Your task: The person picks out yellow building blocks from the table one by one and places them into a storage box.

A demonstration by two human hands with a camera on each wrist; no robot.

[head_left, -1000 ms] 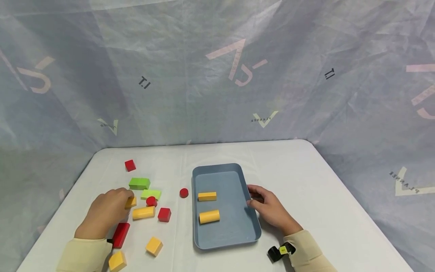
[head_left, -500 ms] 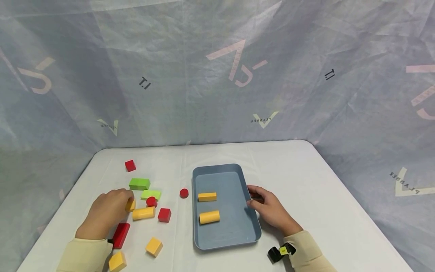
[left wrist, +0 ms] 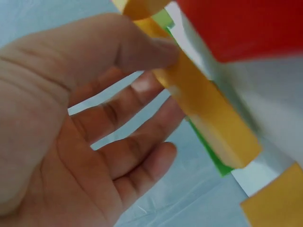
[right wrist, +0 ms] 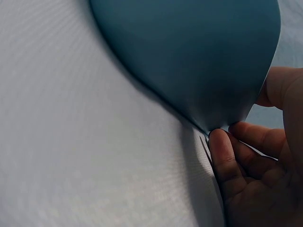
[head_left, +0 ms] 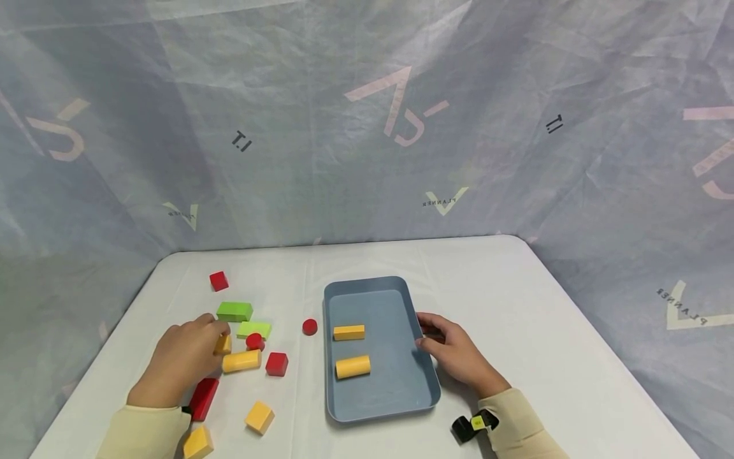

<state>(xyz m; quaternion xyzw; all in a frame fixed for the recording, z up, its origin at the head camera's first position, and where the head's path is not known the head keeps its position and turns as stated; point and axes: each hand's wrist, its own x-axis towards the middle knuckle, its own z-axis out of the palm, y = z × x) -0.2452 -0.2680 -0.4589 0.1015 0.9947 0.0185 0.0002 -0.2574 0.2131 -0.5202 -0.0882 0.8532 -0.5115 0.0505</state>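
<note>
My left hand is at the left of the table, thumb and fingers pinching a yellow block. In the left wrist view the held yellow block looks long, and the thumb covers part of it. Close by lie a yellow cylinder, a red disc, a light green block, a green block and a red bar. My right hand holds the right side of a blue-grey tray, its fingers against the outer wall.
Inside the tray lie a yellow bar and a yellow cylinder. Around it on the white table are a red disc, red cubes and yellow blocks. Grey cloth hangs behind.
The yellow block in my left hand has turned and shifted slightly, and the fingers over it have moved a little. My right hand and the tray look unchanged.
</note>
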